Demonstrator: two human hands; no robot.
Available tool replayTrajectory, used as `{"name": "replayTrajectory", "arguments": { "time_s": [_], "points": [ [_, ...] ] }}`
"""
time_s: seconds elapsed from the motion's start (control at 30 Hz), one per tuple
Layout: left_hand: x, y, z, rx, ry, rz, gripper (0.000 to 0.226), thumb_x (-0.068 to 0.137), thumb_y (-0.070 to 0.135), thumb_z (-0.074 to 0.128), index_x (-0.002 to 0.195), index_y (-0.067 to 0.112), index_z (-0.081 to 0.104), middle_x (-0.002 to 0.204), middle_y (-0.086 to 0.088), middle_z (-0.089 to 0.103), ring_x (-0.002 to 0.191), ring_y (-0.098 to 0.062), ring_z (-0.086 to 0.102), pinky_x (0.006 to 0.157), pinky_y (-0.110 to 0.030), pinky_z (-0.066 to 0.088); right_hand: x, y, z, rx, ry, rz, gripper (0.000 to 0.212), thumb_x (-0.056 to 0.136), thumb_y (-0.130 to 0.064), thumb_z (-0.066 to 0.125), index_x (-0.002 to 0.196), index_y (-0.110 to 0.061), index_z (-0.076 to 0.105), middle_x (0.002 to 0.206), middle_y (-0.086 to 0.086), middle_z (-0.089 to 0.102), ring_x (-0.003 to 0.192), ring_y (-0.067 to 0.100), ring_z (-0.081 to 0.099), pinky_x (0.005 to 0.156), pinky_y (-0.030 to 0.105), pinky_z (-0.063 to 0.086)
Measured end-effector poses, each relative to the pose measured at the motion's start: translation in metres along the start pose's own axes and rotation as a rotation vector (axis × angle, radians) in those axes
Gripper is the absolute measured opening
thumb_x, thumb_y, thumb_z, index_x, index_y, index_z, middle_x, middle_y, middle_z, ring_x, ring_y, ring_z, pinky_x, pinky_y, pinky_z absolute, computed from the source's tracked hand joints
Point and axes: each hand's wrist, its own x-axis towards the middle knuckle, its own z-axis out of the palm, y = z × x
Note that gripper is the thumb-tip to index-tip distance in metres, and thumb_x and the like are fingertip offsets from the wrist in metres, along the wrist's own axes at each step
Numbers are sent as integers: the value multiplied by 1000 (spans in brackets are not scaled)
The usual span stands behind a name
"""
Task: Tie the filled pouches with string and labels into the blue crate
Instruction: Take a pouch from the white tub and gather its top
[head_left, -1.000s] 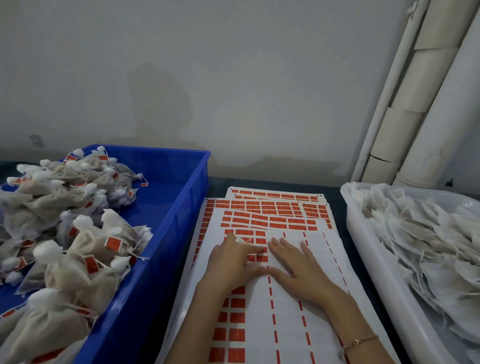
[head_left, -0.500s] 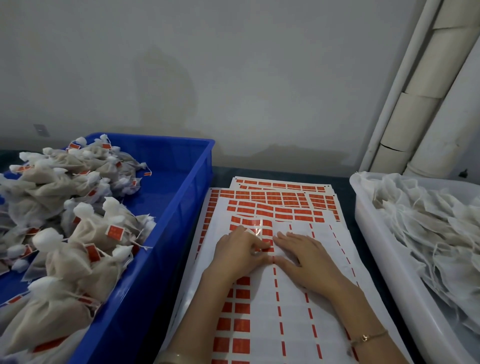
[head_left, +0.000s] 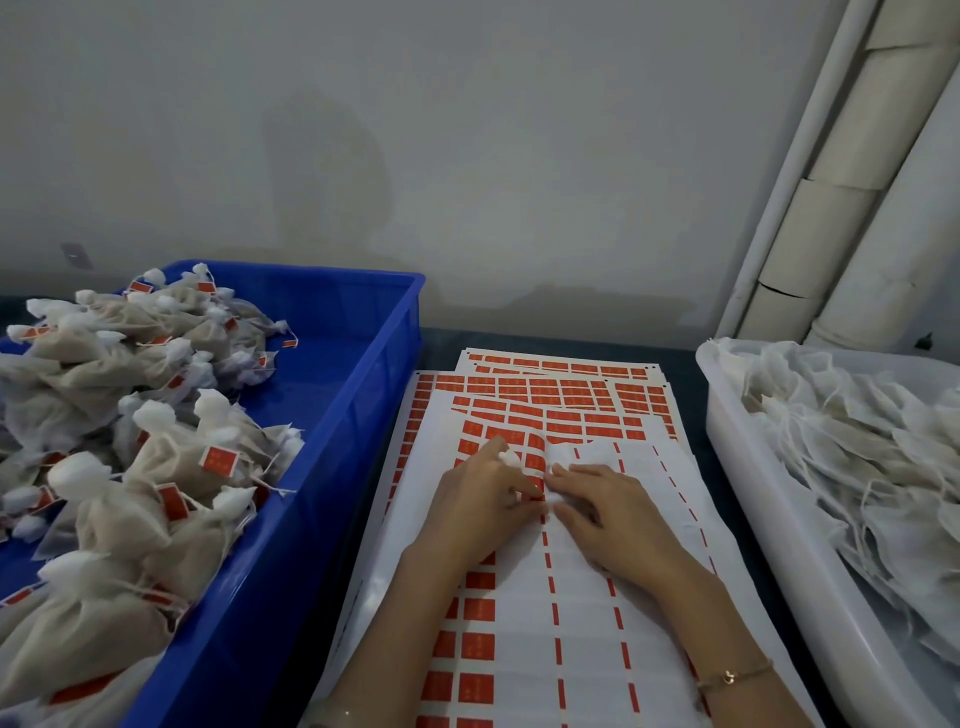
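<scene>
just touching left grip (head_left: 480, 501) (thumb tip): red label (head_left: 538, 487).

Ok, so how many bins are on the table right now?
2. The blue crate sits on the left with tied pouches; the white tub sits on the right with flat pouches. More could lie outside the view.

blue crate (head_left: 400, 364): open-topped, left on tabletop | pouches (head_left: 156, 467): beige, filled, necks tied, red tags, heaped in crate's left part | labels (head_left: 545, 387): red rectangles on white sheets (head_left: 587, 597) stacked just right of crate; one column curling up, pinched by left hand (head_left: 478, 509)
</scene>
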Motion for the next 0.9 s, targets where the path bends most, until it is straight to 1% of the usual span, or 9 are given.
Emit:
{"name": "replayTrajectory", "arguments": {
  "time_s": [0.13,0.27,0.43,0.53,0.6,0.7,0.8,0.87,0.9],
  "points": [
    [-1,1,0,-3,-9,4,28,85,46,62,110,36,69,142,6,46,117,-15,55,77,-3,20,0,0,0,8,-8,2,42,93,-44,50,134,-38,48,141,-16,46,131,9,40,113,37,32],
    [1,0,0,-16,-33,11,27,85,45,62,110,35,69,140,6,47,114,-14,55,75,-3,21,0,0,0,12,-11,5,42,93,-43,51,134,-38,48,142,-16,46,131,10,40,114,37,31],
    [2,-2,1,-20,-24,9,27,86,44,63,110,34,69,144,5,44,122,-16,53,82,-8,24,0,0,0,17,-11,6,42,93,-43,51,134,-37,48,141,-16,46,131,9,40,114,37,31],
    [1,-6,2,-55,-19,-4,27,86,43,63,110,33,70,144,7,46,130,-14,45,90,-15,28,0,0,0,18,-12,8,42,93,-43,51,135,-38,48,142,-16,45,131,9,40,114,37,31],
    [1,-7,3,-98,-7,-29,26,86,44,62,109,33,70,141,7,50,133,-11,41,93,-17,28,0,0,0,18,-15,5,42,93,-43,51,135,-38,47,142,-16,45,132,9,39,114,37,30],
    [1,-9,3,-116,70,-83,26,86,45,63,106,31,71,137,9,53,128,-9,45,90,-12,24,1,0,0,9,-19,-4,42,93,-44,50,135,-39,47,143,-17,43,133,8,37,115,36,28],
    [2,-10,1,-132,170,-140,25,85,45,63,103,30,71,131,9,57,115,-8,54,86,-9,27,1,0,-1,15,-26,-2,42,93,-44,50,135,-39,46,143,-18,42,134,7,36,115,35,26],
    [4,-12,-1,-145,243,-209,25,85,45,63,104,30,71,133,8,56,119,-9,53,87,-12,28,1,0,-2,12,-32,3,43,93,-45,50,135,-40,46,144,-18,42,135,7,35,115,34,25],
    [4,-13,-2,-144,285,-253,26,85,45,63,104,30,71,134,8,56,120,-10,53,85,-11,28,0,0,-2,13,-34,4,43,93,-45,50,135,-40,46,144,-19,41,135,7,34,115,34,25]
  ]
}}
